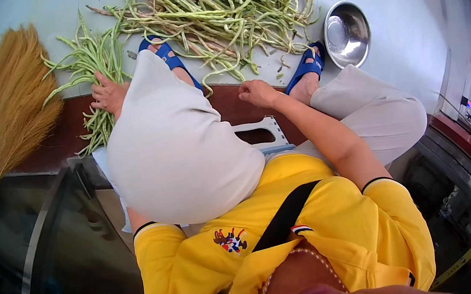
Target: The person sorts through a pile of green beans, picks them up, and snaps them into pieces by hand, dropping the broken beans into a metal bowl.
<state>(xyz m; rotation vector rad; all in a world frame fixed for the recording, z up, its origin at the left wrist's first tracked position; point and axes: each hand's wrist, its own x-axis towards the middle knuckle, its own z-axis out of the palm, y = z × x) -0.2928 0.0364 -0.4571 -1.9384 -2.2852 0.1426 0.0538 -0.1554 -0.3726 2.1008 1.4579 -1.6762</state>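
My left hand [108,95] is closed around the middle of a bunch of green long beans [92,55], beside my left knee. The bunch's tips fan out above the hand and its other ends hang below it. Between my knees, my right hand [259,93] is held with its fingers curled together. Whatever they hold, if anything, is hidden. A large loose pile of long beans [224,5] lies on the pale floor in front of my feet, with a few strands reaching toward my right hand.
A straw broom [16,99] lies at the left. A steel bowl [347,35] stands right of my right blue sandal [306,66]; the left sandal [171,61] borders the pile. A plastic stool [269,126] shows below me. Dark glass panels [45,241] are behind.
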